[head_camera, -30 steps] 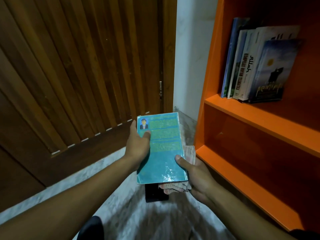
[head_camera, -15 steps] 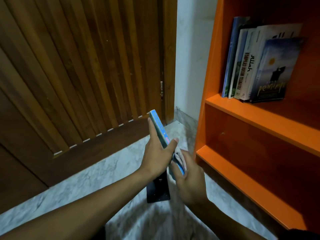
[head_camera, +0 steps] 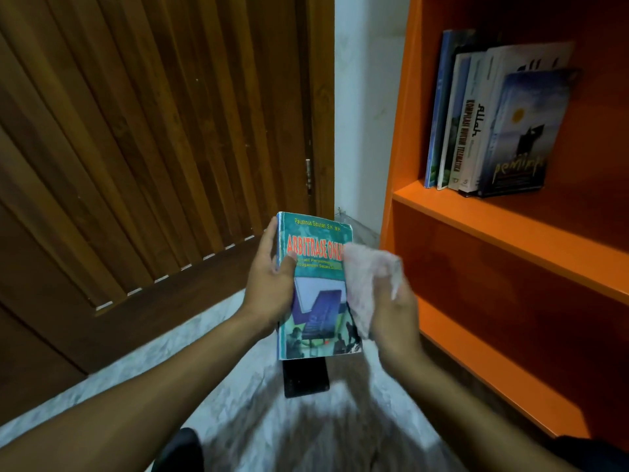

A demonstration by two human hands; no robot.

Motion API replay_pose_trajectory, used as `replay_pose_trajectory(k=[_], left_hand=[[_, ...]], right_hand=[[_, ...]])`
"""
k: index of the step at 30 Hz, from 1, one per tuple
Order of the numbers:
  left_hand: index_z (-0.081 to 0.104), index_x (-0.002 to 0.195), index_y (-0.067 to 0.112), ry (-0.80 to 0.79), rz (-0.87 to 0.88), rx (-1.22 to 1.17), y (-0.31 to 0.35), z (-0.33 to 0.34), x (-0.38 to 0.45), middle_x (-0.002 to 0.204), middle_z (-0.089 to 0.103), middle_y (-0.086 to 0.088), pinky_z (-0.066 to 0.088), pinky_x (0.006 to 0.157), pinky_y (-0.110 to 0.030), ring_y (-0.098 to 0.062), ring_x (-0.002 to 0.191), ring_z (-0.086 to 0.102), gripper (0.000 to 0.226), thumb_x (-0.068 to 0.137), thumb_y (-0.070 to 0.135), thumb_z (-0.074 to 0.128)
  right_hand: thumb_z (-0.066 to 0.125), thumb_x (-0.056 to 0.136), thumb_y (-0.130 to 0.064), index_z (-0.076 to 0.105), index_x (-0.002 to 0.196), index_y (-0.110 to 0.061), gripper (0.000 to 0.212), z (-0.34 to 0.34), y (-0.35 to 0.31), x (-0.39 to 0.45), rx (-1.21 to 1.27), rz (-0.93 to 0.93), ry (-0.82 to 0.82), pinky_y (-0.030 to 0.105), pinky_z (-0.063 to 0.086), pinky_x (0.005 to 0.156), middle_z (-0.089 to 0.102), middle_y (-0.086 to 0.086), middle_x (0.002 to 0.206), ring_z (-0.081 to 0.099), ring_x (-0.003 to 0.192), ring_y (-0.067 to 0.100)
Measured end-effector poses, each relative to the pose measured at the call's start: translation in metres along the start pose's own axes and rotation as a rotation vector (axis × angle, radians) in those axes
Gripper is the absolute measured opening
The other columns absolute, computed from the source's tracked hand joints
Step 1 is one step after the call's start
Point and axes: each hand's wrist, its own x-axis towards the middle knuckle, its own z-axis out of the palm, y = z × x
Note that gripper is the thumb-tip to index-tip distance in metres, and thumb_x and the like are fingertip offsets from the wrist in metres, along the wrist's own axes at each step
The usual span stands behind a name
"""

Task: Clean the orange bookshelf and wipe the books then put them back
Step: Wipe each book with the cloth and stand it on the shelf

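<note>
Left-hand grip (head_camera: 272, 287): thumb laid across the front cover and fingers wrapped behind the spine, clamped on the green paperback book with the red title (head_camera: 315, 284), held cover-up above the pale marbled floor (head_camera: 218, 362). Left forearm enters from the lower left, wrist straight. Below the book, a small black rectangular object (head_camera: 306, 378) lies on the floor. Right-hand grip (head_camera: 391, 311): fingers curled round a bunched pale pink cloth (head_camera: 366, 281), which touches the book's right edge; the forearm rises from the lower right. At far right, the orange bookshelf (head_camera: 510, 226), whose upper shelf carries a row of upright books (head_camera: 490, 120) leaning left.
</note>
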Motion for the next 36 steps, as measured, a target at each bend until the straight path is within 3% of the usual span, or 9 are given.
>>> replay_pose_trajectory(k=[3, 5, 8, 11, 13, 24, 30, 33, 36], left_hand=[[0.029, 0.150, 0.040, -0.052, -0.074, 0.005, 0.004, -0.008, -0.001, 0.139, 0.058, -0.010, 0.063, 0.071, -0.034, -0.027, 0.105, 0.071, 0.059, 0.104, 0.006, 0.042], [0.030, 0.148, 0.043, -0.111, -0.099, 0.027, 0.006, -0.011, -0.004, 0.130, 0.065, -0.007, 0.063, 0.066, -0.035, -0.026, 0.097, 0.074, 0.055, 0.105, 0.010, 0.043], [0.032, 0.145, 0.046, -0.214, -0.121, 0.071, 0.007, -0.005, -0.011, 0.102, 0.076, 0.009, 0.062, 0.061, -0.033, -0.023, 0.091, 0.075, 0.053, 0.105, 0.014, 0.043], [0.035, 0.143, 0.047, -0.291, -0.095, 0.026, 0.007, 0.007, -0.013, 0.114, 0.073, 0.003, 0.063, 0.069, -0.038, -0.029, 0.098, 0.074, 0.052, 0.104, 0.013, 0.043], [0.038, 0.141, 0.048, -0.309, -0.063, -0.003, 0.009, 0.012, -0.011, 0.129, 0.066, -0.004, 0.062, 0.071, -0.039, -0.031, 0.102, 0.072, 0.052, 0.104, 0.012, 0.043], [0.038, 0.148, 0.035, 0.070, -0.065, -0.173, 0.021, -0.013, 0.018, 0.119, 0.066, -0.001, 0.062, 0.075, -0.043, -0.028, 0.098, 0.072, 0.051, 0.105, 0.008, 0.041], [0.035, 0.147, 0.043, 0.208, -0.072, -0.147, 0.030, -0.044, 0.032, 0.134, 0.060, -0.004, 0.057, 0.088, -0.056, -0.026, 0.099, 0.074, 0.050, 0.106, 0.016, 0.042], [0.033, 0.147, 0.044, 0.231, -0.018, -0.054, 0.033, -0.055, 0.033, 0.130, 0.060, -0.001, 0.059, 0.085, -0.054, -0.023, 0.097, 0.074, 0.048, 0.107, 0.019, 0.039], [0.032, 0.147, 0.047, 0.181, -0.012, 0.081, 0.029, -0.063, 0.030, 0.130, 0.058, 0.000, 0.060, 0.082, -0.053, -0.022, 0.098, 0.074, 0.047, 0.107, 0.023, 0.039]], right_hand=[[0.038, 0.103, -0.047, 0.053, 0.130, -0.021, 0.041, -0.021, -0.012, 0.027, 0.388, 0.298, 0.151, 0.064, 0.049, 0.095, 0.065, 0.010, 0.127, 0.063, 0.115, 0.037], [0.038, 0.102, -0.049, 0.046, 0.141, -0.022, 0.048, -0.031, -0.018, 0.041, 0.418, 0.262, 0.190, 0.067, 0.043, 0.101, 0.058, 0.013, 0.139, 0.058, 0.123, 0.037], [0.033, 0.092, -0.072, 0.044, 0.144, -0.032, 0.066, -0.035, -0.023, 0.046, -0.110, -0.110, 0.126, 0.051, 0.041, 0.108, 0.054, 0.000, 0.142, 0.053, 0.129, 0.022], [0.015, 0.092, -0.072, 0.036, 0.143, -0.052, 0.059, -0.028, -0.016, 0.044, -0.711, -0.419, -0.066, 0.046, 0.007, 0.121, 0.021, -0.019, 0.158, 0.012, 0.150, 0.010], [0.015, 0.091, -0.071, 0.026, 0.143, -0.055, 0.056, -0.020, -0.011, 0.038, -0.804, -0.437, -0.149, 0.046, -0.008, 0.120, 0.006, -0.023, 0.159, -0.005, 0.152, 0.007], [0.015, 0.098, -0.066, 0.024, 0.145, -0.059, 0.048, -0.006, 0.021, -0.002, -0.784, -0.487, -0.527, 0.048, 0.012, 0.121, 0.008, -0.022, 0.164, -0.004, 0.152, 0.004], [0.035, 0.104, -0.044, 0.043, 0.143, -0.047, 0.040, -0.006, 0.034, -0.015, -0.828, -0.537, -0.709, 0.010, 0.000, 0.111, 0.020, -0.026, 0.159, 0.002, 0.149, -0.006], [0.041, 0.106, -0.034, 0.056, 0.132, -0.042, 0.031, -0.006, 0.038, -0.020, -0.720, -0.462, -0.753, 0.014, 0.021, 0.114, 0.043, -0.036, 0.143, 0.031, 0.139, -0.010], [0.035, 0.102, -0.050, 0.066, 0.107, -0.026, 0.039, 0.000, 0.025, -0.021, -0.388, -0.067, -0.571, 0.026, 0.052, 0.070, 0.073, -0.012, 0.095, 0.070, 0.087, 0.004]])
